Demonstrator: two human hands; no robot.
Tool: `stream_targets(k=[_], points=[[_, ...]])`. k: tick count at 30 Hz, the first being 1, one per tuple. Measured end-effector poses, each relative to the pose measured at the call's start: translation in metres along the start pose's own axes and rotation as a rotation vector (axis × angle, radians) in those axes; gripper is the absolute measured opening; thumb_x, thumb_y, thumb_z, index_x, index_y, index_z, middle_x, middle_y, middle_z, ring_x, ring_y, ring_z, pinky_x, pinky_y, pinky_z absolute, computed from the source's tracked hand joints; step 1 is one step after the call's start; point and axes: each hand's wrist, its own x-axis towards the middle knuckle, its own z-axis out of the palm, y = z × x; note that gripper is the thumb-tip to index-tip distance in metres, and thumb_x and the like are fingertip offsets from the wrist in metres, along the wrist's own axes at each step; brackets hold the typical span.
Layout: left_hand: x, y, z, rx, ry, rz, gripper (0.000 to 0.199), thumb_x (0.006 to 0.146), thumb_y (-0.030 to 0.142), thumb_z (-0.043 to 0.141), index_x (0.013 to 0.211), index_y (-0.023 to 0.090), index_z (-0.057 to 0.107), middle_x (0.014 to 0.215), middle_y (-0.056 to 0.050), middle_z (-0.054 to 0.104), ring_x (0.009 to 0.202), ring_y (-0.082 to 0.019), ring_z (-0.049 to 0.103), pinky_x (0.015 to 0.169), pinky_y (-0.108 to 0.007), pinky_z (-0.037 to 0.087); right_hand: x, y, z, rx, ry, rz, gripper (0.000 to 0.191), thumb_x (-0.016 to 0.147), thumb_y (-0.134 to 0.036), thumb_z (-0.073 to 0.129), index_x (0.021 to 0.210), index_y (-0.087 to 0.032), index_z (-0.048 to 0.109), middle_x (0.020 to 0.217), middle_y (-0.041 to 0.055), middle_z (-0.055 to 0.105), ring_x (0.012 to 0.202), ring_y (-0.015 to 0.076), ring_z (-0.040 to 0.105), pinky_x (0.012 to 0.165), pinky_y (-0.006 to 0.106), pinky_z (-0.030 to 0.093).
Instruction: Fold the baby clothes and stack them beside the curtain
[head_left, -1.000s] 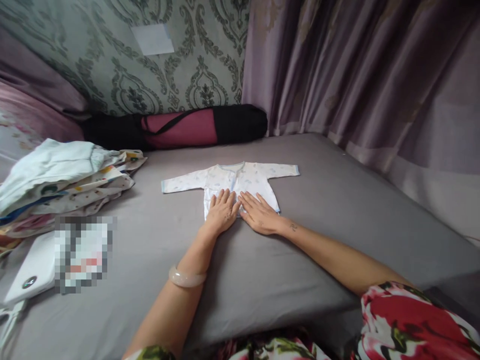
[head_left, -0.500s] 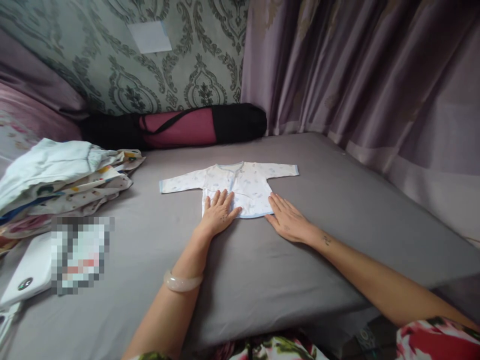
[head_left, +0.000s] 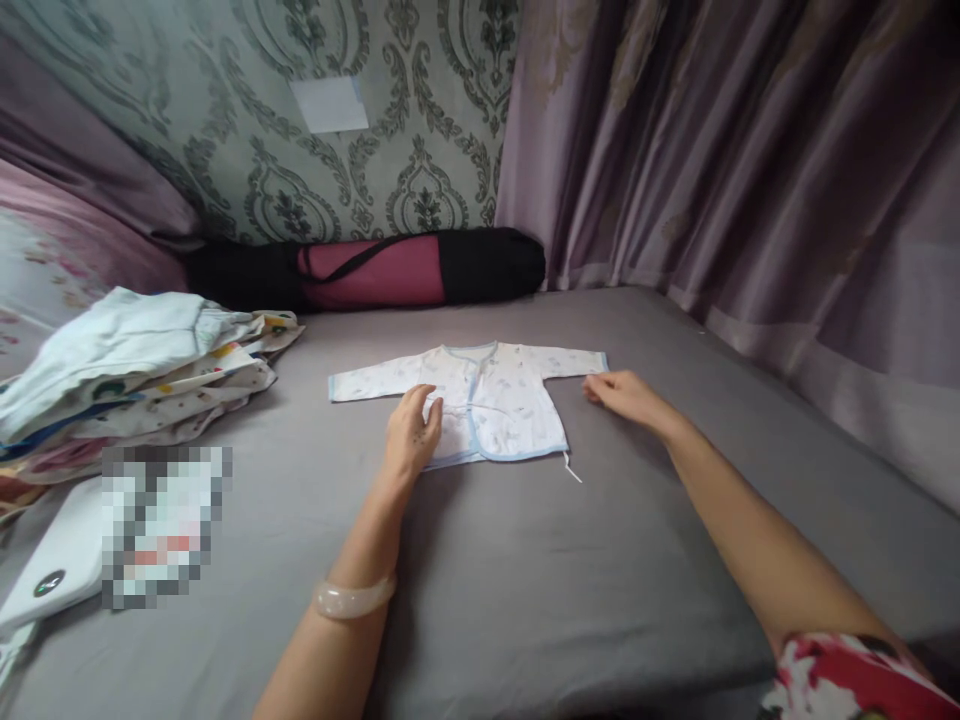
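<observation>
A small white baby shirt (head_left: 514,410) with blue trim and faint prints lies flat on the bed, front up, both sleeves spread out. A thin white tie string (head_left: 572,468) trails from its lower right corner. My left hand (head_left: 412,432) is over the shirt's left side, fingers bent and thumb apart, covering part of that edge. My right hand (head_left: 628,397) is at the right sleeve's cuff, fingers curled together. Whether the cuff is between them I cannot tell.
A pile of folded clothes (head_left: 142,365) stands at the left, with a white device (head_left: 64,545) and a blurred-out item (head_left: 169,530) in front. A long black and maroon bag (head_left: 375,270) lies along the wall. Purple curtains (head_left: 637,150) hang at the right above the grey sheet (head_left: 525,590).
Both hands were flat on the shirt's lower part. The left has lifted into a bent shape; the right has moved outward and up to the right cuff and curled. The view has shifted slightly.
</observation>
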Motion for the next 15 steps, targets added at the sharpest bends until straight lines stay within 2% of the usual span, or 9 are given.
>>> stream_targets(k=[3,6,10,15], points=[[0.004,-0.014,-0.004,0.0,0.056,-0.076,0.029,0.09,0.028,0.047,0.11,0.016,0.064,0.113,-0.012,0.068,0.092,-0.02,0.065,0.09,-0.034,0.05,0.045,0.008,-0.01,-0.124,0.188,0.278,0.031,0.09,-0.028,0.049,0.105,-0.013,0.073,0.101,0.0121,0.073,0.098,0.0241,0.068,0.081,0.029,0.05],[0.007,-0.024,-0.003,0.002,0.086,-0.115,0.028,0.088,0.028,0.047,0.105,0.015,0.065,0.109,-0.011,0.069,0.093,-0.021,0.065,0.09,-0.034,0.05,0.07,0.009,-0.009,-0.155,0.219,0.535,0.036,0.088,-0.028,0.055,0.114,-0.009,0.07,0.113,0.0194,0.069,0.107,0.0288,0.065,0.087,0.034,0.049],[0.01,-0.031,0.001,0.019,0.108,-0.138,0.029,0.086,0.029,0.046,0.103,0.015,0.065,0.106,-0.013,0.069,0.097,-0.023,0.065,0.091,-0.037,0.049,0.083,0.004,0.002,-0.147,0.229,0.646,0.043,0.084,-0.03,0.059,0.117,-0.003,0.068,0.124,0.026,0.062,0.116,0.035,0.059,0.095,0.041,0.047],[0.012,-0.037,0.005,0.039,0.133,-0.131,0.029,0.085,0.029,0.046,0.101,0.015,0.065,0.104,-0.013,0.069,0.101,-0.025,0.064,0.093,-0.04,0.049,0.091,0.002,0.008,-0.11,0.25,0.733,0.042,0.079,-0.022,0.063,0.117,-0.005,0.067,0.121,0.0259,0.063,0.115,0.0328,0.06,0.093,0.04,0.049]])
